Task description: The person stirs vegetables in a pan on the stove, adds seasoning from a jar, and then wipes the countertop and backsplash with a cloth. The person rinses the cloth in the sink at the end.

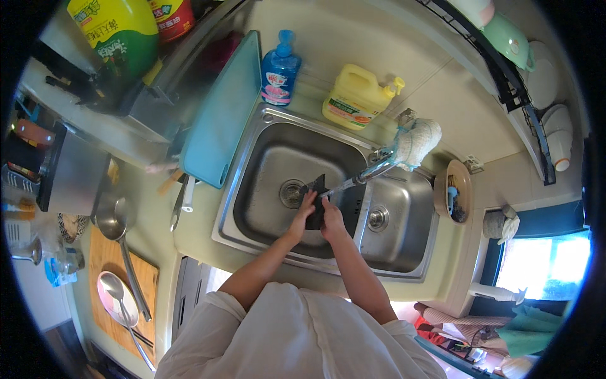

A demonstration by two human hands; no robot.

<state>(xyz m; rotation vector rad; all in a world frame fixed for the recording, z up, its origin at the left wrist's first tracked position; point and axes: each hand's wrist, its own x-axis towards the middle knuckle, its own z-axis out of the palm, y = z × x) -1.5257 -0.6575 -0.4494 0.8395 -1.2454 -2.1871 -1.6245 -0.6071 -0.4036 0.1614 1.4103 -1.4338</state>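
Note:
Over the large basin of a stainless-steel double sink (227, 208), my left hand (305, 213) and my right hand (333, 220) hold a dark, flat, flexible piece (315, 219), perhaps a cloth, between them. Its pointed upper end sticks out past my fingers. The spout of the metal faucet (360, 177) reaches to the piece, close to my right fingers. A white cloth wrap is tied around the faucet's upper part. Left of my hands lies the basin's drain (292, 193). What my palms and hidden fingers touch cannot be seen.
A blue cutting board (222, 118) stands left of the sink. Behind it are a blue pump bottle (280, 71) and a yellow jug (355, 99). A bowl with brushes (442, 189) sits at the right. At the left, a ladle (130, 265) and an oval dish (106, 296) rest on a wooden board (99, 251).

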